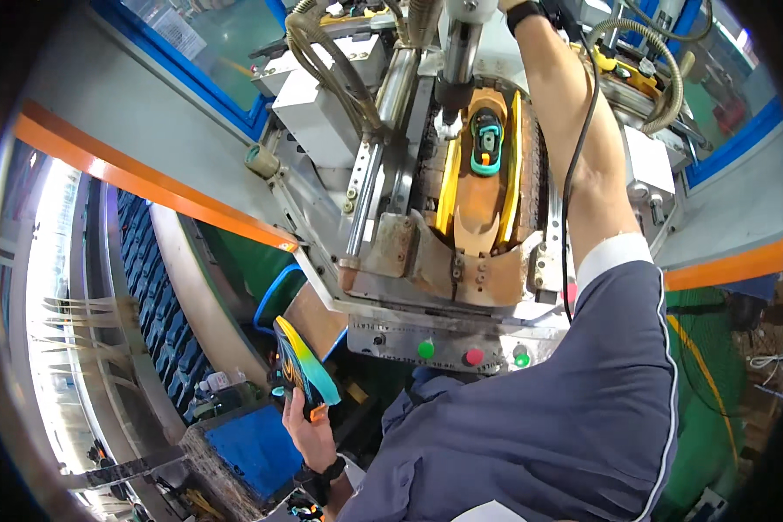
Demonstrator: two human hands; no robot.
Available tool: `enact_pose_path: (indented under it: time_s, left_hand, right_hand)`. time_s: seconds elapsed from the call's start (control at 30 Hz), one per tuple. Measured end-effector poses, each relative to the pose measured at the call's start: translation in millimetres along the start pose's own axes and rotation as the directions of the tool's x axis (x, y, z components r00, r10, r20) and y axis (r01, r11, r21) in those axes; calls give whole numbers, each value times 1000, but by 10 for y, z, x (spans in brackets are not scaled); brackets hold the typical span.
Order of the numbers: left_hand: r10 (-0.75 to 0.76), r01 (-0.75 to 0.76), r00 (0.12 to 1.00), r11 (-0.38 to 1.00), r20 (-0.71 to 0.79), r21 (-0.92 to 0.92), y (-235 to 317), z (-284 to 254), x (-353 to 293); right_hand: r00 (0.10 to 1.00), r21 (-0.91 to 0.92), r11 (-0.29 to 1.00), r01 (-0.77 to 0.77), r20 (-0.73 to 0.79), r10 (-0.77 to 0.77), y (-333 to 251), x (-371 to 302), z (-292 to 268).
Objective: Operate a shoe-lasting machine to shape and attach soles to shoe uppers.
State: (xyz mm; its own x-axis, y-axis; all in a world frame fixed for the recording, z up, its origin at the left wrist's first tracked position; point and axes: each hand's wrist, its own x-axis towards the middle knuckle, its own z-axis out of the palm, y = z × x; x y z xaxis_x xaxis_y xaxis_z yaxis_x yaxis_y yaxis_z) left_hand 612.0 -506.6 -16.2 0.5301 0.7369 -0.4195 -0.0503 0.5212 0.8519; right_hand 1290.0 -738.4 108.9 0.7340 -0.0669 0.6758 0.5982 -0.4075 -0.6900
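Note:
My left hand (310,431), low and left of the machine, is closed around a sneaker (308,364) with a yellow-to-teal sole and a dark upper with orange bits. The sole faces right. My right arm (574,130) stretches up over the right side of the press machine (461,317). Only a sliver of my right hand (507,4) shows at the top edge, so its fingers are hidden. Under the machine's vertical metal shaft (458,70), another sneaker (487,143), black with teal and orange, sits in the brown cradle between yellow side pads (448,191).
Green and red buttons (474,357) line the machine's front panel. Ribbed hoses (322,65) and a black cable (574,174) hang around the work area. An orange-edged frame (157,178) stands left. Below it are a blue-topped stand (250,452) and a blue textured conveyor (161,287).

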Motion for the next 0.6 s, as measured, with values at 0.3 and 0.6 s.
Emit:
enact_pose_path:
  time_s: [0.3, 0.6]
  left_hand:
    - [43, -41, 999, 999, 31, -36, -116, 73, -153]
    - [59, -68, 991, 995, -121, -71, -467, -8, -628]
  right_hand:
    - [997, -151, 986, 74, -24, -78, 168, -120, -293]
    - [797, 253, 961, 107, 556, -235, -1454, -4563, -772]
